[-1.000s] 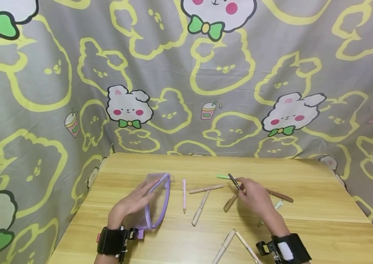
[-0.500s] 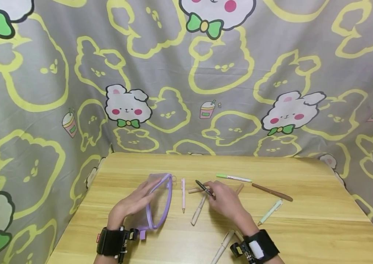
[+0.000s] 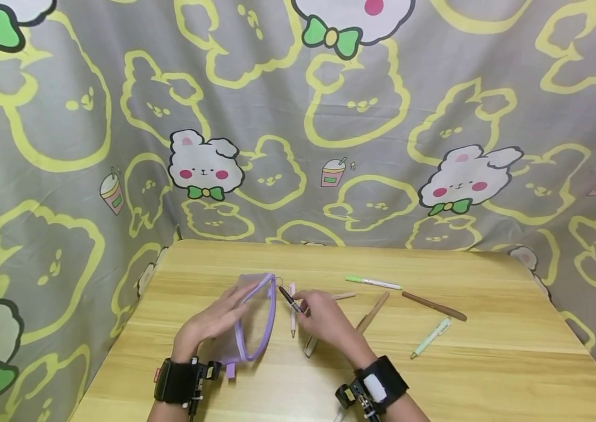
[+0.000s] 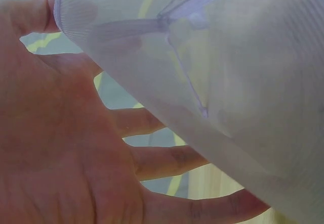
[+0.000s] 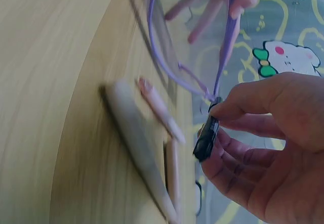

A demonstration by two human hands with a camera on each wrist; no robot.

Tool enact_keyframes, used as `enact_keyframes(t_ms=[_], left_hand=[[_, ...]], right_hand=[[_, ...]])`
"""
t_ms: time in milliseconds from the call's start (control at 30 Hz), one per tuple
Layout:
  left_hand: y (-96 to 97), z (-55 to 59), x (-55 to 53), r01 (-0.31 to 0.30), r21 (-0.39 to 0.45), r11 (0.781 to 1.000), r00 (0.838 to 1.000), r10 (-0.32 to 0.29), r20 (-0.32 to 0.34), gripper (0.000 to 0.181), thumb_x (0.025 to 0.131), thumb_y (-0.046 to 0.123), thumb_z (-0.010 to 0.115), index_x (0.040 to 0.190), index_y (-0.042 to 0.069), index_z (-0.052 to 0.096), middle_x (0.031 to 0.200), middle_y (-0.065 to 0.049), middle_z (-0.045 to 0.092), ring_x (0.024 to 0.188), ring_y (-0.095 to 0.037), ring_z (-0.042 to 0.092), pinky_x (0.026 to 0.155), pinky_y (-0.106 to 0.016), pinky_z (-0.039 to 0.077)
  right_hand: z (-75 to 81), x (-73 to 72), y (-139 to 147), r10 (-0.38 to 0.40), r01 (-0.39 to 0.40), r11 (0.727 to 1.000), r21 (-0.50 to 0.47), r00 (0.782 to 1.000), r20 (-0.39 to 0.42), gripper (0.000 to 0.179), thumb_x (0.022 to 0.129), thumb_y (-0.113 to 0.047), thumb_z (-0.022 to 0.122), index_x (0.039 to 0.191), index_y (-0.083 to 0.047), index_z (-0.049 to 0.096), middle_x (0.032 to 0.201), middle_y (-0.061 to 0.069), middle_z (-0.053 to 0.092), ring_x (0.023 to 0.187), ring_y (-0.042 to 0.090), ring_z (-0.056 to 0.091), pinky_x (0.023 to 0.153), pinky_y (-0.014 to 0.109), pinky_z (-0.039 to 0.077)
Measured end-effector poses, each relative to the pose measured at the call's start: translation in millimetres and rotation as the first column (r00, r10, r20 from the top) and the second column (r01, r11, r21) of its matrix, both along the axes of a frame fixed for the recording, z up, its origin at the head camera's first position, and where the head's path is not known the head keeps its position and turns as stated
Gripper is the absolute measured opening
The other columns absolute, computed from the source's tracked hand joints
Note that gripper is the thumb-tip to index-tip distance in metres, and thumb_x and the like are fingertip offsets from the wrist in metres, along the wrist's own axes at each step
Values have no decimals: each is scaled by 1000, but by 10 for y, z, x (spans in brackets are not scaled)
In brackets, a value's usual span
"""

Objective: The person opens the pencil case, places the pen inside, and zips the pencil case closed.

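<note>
My right hand (image 3: 326,316) pinches a black pen (image 3: 288,298) between thumb and fingers, its far end close to the mouth of a purple mesh pencil case (image 3: 271,322). In the right wrist view the pen (image 5: 205,140) overlaps the zipper end of the case's rim. My left hand (image 3: 215,319) rests against the case, which stands with its mouth towards the right. Straight, spread fingers show behind the mesh (image 4: 253,92) in the left wrist view. Below the right hand lie a pink pen (image 3: 293,327), partly covered, and several beige pens (image 3: 308,347).
Further right on the wooden table (image 3: 493,363) lie a green-and-white pen (image 3: 374,283), a brown pen (image 3: 435,306) and a mint pen (image 3: 431,338). A tan pen (image 3: 374,313) is beside the right wrist. A patterned curtain (image 3: 276,117) closes off the back and sides.
My right hand has carried the black pen leftward across the table, from near the green-and-white pen to beside the case's mouth. The left hand and the case have hardly moved.
</note>
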State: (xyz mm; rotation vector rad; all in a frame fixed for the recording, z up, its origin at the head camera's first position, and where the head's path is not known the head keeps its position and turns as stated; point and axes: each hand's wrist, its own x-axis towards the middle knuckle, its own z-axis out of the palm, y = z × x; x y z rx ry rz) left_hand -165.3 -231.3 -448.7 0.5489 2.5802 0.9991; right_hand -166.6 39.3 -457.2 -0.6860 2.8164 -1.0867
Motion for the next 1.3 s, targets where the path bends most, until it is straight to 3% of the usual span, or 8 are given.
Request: enact_keyframes(t_ms=[200, 433, 633, 767, 967, 1100, 1300], left_hand=[[-28, -27, -11, 4, 33, 999, 1000, -4, -1, 62, 110, 41, 34, 165, 16, 21, 168, -28, 8, 151, -54, 6, 106, -85, 9], [-10, -35, -6, -20, 49, 999, 1000, 19, 16, 62, 110, 39, 36, 165, 16, 21, 166, -32, 7, 148, -58, 12, 105, -86, 16], [-9, -39, -7, -9, 53, 999, 1000, 9, 3, 60, 110, 34, 35, 165, 14, 21, 166, -33, 9, 147, -60, 14, 104, -86, 18], [-12, -39, -18, -2, 54, 999, 1000, 2, -1, 60, 110, 33, 34, 165, 14, 20, 166, -31, 10, 149, -57, 13, 106, -85, 16], [-1, -42, -18, -7, 51, 999, 1000, 6, 15, 61, 110, 36, 33, 165, 15, 20, 166, -33, 8, 149, -58, 12, 105, -86, 17], [-2, -48, -20, -8, 37, 999, 1000, 7, 10, 62, 110, 40, 32, 165, 15, 20, 166, -33, 8, 148, -58, 12, 104, -86, 15], [6, -51, -38, 57, 57, 997, 998, -55, -41, 60, 111, 37, 27, 166, 14, 18, 167, -27, 12, 150, -57, 4, 104, -87, 6]], right_hand=[[-9, -50, -286, 26, -21, 995, -95, 998, 54, 41, 85, 8, 66, 126, 10, 66, 85, 8, 69, 67, 9, 58, 53, 20, 50], [-69, -45, -538, -4, 31, 988, -150, 984, 177, 51, 84, 7, 64, 134, 11, 60, 81, 4, 66, 58, 8, 55, 48, 19, 46], [-73, -30, -628, 2, 57, 965, -258, 974, 225, 48, 85, 9, 67, 133, 11, 61, 92, 10, 70, 70, 14, 63, 58, 21, 55], [-56, -43, -627, 1, 49, 955, -293, 986, 168, 42, 86, 12, 66, 128, 9, 65, 100, 14, 72, 86, 17, 68, 72, 20, 58], [14, -1, -417, 7, 19, 963, -270, 995, 97, 37, 89, 10, 65, 125, 6, 67, 105, 16, 72, 93, 25, 70, 77, 25, 59], [69, 67, -186, -1, 6, 982, -187, 1000, 26, 34, 90, 5, 68, 124, 2, 68, 107, 16, 72, 93, 25, 70, 78, 29, 60], [176, 234, 178, -3, 0, 999, -34, 997, -82, 30, 89, 2, 72, 118, -4, 72, 107, 9, 73, 93, 24, 69, 79, 38, 60]])
